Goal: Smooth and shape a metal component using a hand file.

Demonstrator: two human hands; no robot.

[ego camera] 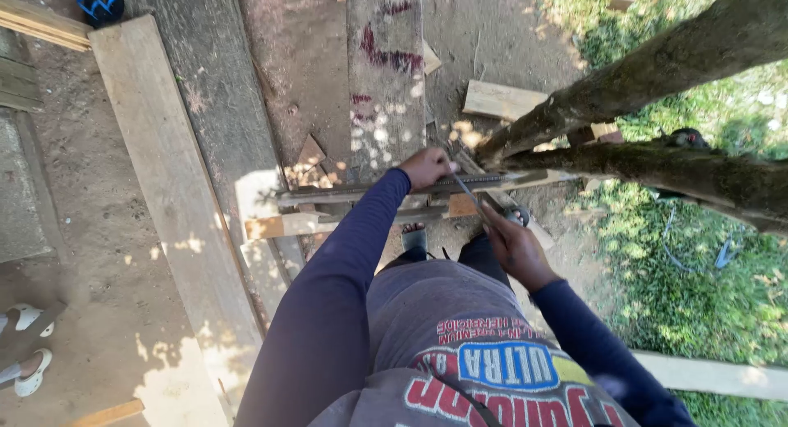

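Left hand (427,166) pressed on the metal bar (394,187); right hand (513,248) closed around a thin rod (469,194). Best kept pinned flat, strokes steady.

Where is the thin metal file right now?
In the head view, centre frame: the thin metal file runs from the right hand up to the long dark blade, beside the left hand.

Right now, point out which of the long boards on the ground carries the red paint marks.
It is the weathered grey board running away from the left hand. Dark red smears mark its top; the pale plank and darker board to its left are unpainted.
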